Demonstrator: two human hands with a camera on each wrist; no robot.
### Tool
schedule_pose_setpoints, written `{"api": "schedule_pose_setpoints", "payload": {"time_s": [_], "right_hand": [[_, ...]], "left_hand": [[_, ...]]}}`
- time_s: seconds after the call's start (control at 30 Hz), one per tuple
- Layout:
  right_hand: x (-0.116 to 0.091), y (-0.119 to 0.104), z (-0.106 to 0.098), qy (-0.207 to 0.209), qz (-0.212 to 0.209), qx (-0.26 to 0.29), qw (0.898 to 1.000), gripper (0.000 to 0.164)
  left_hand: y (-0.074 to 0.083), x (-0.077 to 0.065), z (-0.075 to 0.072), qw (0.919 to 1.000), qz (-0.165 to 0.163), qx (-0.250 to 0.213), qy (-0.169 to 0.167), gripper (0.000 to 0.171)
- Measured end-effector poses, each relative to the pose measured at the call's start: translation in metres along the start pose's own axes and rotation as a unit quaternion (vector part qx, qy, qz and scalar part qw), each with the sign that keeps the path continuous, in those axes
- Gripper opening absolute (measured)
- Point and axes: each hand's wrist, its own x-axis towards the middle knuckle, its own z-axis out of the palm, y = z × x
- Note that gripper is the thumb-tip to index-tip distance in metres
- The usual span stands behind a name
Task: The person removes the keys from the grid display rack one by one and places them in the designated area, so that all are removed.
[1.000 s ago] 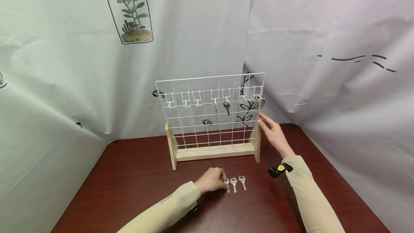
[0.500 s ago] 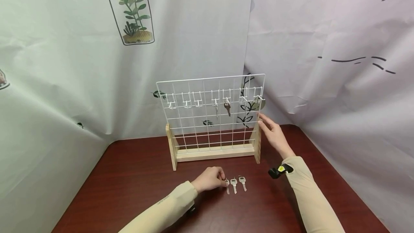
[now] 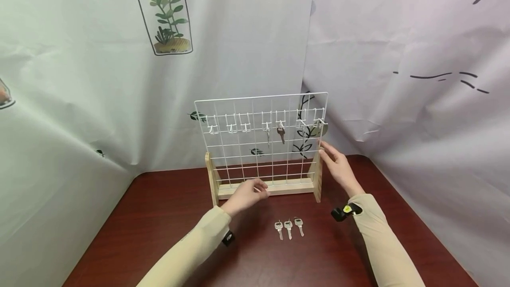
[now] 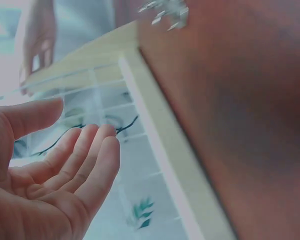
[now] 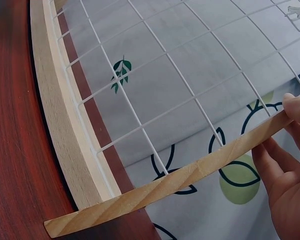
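Note:
My left hand (image 3: 245,195) is raised in front of the rack's wooden base, fingers loosely bent; the left wrist view shows nothing between thumb and fingers. Thumb and fingers of my right hand (image 5: 290,170) pinch the wooden side post (image 5: 155,192) of the white wire grid rack (image 3: 260,97) near its upper end. Three silver keys (image 3: 288,229) lie in a row on the table before the rack; they appear blurred as silvery keys (image 4: 172,12) in the left wrist view. A dark key (image 3: 281,134) and a thin silver key (image 3: 268,137) hang from hooks on the grid.
Several white hooks (image 3: 232,128) line the upper part of the grid. The rack stands near the back of the dark red table (image 3: 167,216). A printed curtain (image 3: 247,48) hangs close behind and along both sides.
My left hand has let go of the leftmost key on the table, then moved up and left towards the rack's base. The right hand stays on the side post.

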Motion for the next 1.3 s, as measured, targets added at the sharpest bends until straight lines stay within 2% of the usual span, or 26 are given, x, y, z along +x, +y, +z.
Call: {"api": "schedule_pose_setpoints", "payload": {"time_s": [0.17, 0.37, 0.63, 0.83, 1.1, 1.23, 1.3], "right_hand": [[0.000, 0.000, 0.000, 0.000, 0.000, -0.003, 1.000, 0.046], [0.000, 0.000, 0.000, 0.003, -0.005, -0.008, 1.000, 0.046], [0.000, 0.001, -0.001, 0.005, -0.004, -0.013, 1.000, 0.045], [-0.001, 0.000, -0.001, 0.002, -0.004, -0.010, 1.000, 0.045], [-0.002, -0.002, -0.001, 0.003, 0.002, -0.006, 1.000, 0.045], [0.000, 0.003, 0.000, 0.004, 0.002, -0.007, 1.000, 0.046], [0.004, 0.013, 0.000, 0.004, 0.002, -0.003, 1.000, 0.046]], "left_hand": [[0.012, 0.008, -0.020, 0.9992, 0.006, -0.001, 0.039, 0.023], [0.029, 0.014, -0.043, 0.9973, 0.008, -0.042, 0.060, 0.028], [0.049, 0.019, -0.062, 0.9923, 0.037, -0.072, 0.094, 0.029], [0.060, 0.022, -0.069, 0.9891, 0.050, -0.084, 0.111, 0.030], [0.069, 0.025, -0.068, 0.9858, 0.056, -0.105, 0.118, 0.035], [0.073, 0.028, -0.068, 0.9843, 0.066, -0.115, 0.117, 0.036], [0.075, 0.030, -0.067, 0.9828, 0.071, -0.126, 0.115, 0.038]]}}
